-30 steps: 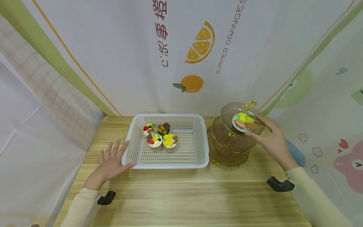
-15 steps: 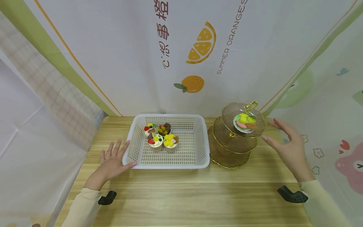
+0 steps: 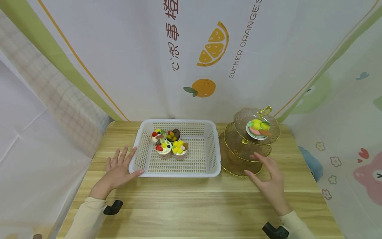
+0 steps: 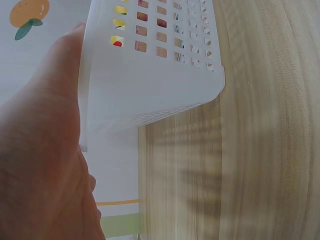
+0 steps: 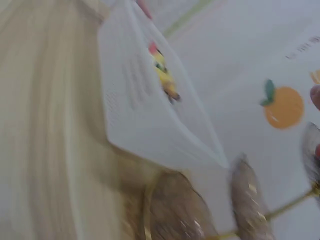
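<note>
My left hand (image 3: pixel 117 173) has its fingers spread at the left end of a white plastic basket (image 3: pixel 179 174), with the thumb on the rim. Several toy cupcakes topped with fruit and cream sit in the left part of the basket, among them a yellow-topped cupcake (image 3: pixel 180 148) and a strawberry one (image 3: pixel 163 148). In front of the three-tier cake stand (image 3: pixel 247 151) hovers my right hand (image 3: pixel 271 184), thumb and fingers apart and holding nothing. On the stand's top tier lies another cupcake (image 3: pixel 258 128) with yellow, pink and green topping.
The wooden table (image 3: pixel 191 209) carries everything. A white curtain (image 3: pixel 143 66) with orange prints hangs right behind the basket and stand. The stand's gold handle (image 3: pixel 264 112) sticks up at the top. In the right wrist view the scene is blurred.
My right hand has let go of the cupcake on the top tier, drawn back to the right, then swung left and down in front of the stand. The left hand has stayed put.
</note>
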Demonstrator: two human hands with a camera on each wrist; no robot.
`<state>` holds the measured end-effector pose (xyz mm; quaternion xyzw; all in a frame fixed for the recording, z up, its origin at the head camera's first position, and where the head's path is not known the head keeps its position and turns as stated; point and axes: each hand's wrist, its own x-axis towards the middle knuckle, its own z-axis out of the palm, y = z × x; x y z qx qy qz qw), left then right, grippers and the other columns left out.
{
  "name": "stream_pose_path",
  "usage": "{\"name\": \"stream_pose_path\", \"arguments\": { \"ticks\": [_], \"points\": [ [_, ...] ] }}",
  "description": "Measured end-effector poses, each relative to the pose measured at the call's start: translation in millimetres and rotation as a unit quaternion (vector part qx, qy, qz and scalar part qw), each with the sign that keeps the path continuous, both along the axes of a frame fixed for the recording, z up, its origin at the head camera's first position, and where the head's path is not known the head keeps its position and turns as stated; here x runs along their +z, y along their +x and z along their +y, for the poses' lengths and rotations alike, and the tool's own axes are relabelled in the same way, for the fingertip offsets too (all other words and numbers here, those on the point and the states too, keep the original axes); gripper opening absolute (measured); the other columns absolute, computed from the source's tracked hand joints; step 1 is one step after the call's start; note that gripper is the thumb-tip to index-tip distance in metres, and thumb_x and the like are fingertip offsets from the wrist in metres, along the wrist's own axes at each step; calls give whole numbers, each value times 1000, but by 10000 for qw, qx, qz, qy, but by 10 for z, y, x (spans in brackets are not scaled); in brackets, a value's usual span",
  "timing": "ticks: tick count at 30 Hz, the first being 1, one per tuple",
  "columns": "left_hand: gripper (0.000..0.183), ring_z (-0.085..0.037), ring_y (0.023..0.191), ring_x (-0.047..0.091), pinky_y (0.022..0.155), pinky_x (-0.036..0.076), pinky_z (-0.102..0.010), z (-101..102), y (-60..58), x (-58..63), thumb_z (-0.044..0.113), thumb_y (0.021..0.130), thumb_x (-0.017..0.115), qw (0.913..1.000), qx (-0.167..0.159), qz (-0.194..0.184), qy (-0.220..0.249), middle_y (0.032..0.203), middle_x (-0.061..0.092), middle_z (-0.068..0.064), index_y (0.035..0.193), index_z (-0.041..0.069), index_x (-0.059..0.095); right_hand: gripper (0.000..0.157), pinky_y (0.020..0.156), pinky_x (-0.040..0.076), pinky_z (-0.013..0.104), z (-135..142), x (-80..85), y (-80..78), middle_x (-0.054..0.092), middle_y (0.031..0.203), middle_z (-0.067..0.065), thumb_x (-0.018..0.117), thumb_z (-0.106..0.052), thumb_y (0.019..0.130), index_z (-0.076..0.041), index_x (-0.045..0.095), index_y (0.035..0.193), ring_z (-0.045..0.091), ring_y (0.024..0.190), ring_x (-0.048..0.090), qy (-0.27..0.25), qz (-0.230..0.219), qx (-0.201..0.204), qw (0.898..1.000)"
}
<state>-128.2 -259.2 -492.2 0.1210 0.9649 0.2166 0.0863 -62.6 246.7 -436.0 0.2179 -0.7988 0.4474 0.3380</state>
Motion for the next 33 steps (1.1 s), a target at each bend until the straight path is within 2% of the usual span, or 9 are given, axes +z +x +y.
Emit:
{"name": "stream_pose_path", "arguments": {
  "ticks": [2,4,7,12,16,21,27,29,33],
  "points": [
    [100,-51,147,-14,102,-10,-78,-5,-1,-1,61,93,62,10000,-10,-3,17,166,-6,-23,165,15,10,60,101,38,23,-94,-135,-50,67,114,26,87,2,75,10,62,129,24,113,56,43,-403,206,9990],
    [100,-50,147,-15,102,-9,-79,-10,-1,-3,62,94,61,10000,-9,-33,16,166,-7,-23,165,15,9,70,103,37,24,-179,-266,-139,67,118,23,87,13,66,8,61,131,27,114,57,89,-832,380,9958],
    [100,-50,147,-15,102,-8,-79,-10,0,-3,62,94,61,10000,-1,-59,9,166,-7,-23,165,16,8,71,103,37,24,-317,-405,-323,69,123,14,89,9,70,1,62,134,25,116,58,99,-1324,541,9897],
    [99,-53,146,-11,103,-7,-79,0,-13,13,61,94,62,10000,23,-20,15,166,-5,-25,165,15,10,65,102,43,31,-626,-385,-679,68,128,6,88,-4,79,-3,61,138,23,117,60,159,-1743,788,9814],
    [99,-54,146,-10,102,-8,-79,1,-17,9,60,93,62,10000,34,-50,16,166,-5,-26,164,14,11,62,99,46,41,-904,-279,-984,66,131,7,85,-10,84,-1,59,139,25,118,60,249,-2001,975,9746],
    [100,-53,146,-12,103,-8,-79,-4,-16,-19,61,93,62,10000,58,-75,11,166,-6,-26,164,15,10,61,100,45,43,-1208,-185,-1349,64,133,9,81,-18,90,-2,56,142,25,121,58,363,-2406,1064,9641],
    [99,-52,146,-13,103,-8,-78,-19,-25,-39,60,94,62,9999,56,-65,76,166,-6,-25,165,16,9,59,101,45,45,-1467,-233,-1716,64,132,9,79,-19,92,-3,55,144,27,120,58,556,-2907,1057,9493],
    [99,-52,146,-13,103,-8,-78,-22,-28,-42,61,94,62,9999,51,-61,77,166,-6,-25,165,16,8,59,101,45,48,-1531,-266,-1811,65,132,11,79,-18,92,-1,55,144,30,120,58,586,-3001,1111,9456],
    [100,-52,146,-14,103,-9,-78,-15,-30,-50,61,94,62,9998,43,-91,142,166,-6,-26,165,16,8,59,99,46,46,-1616,-365,-1962,65,132,12,79,-21,92,-2,56,143,35,121,57,513,-3188,1123,9398]
  ]
}}
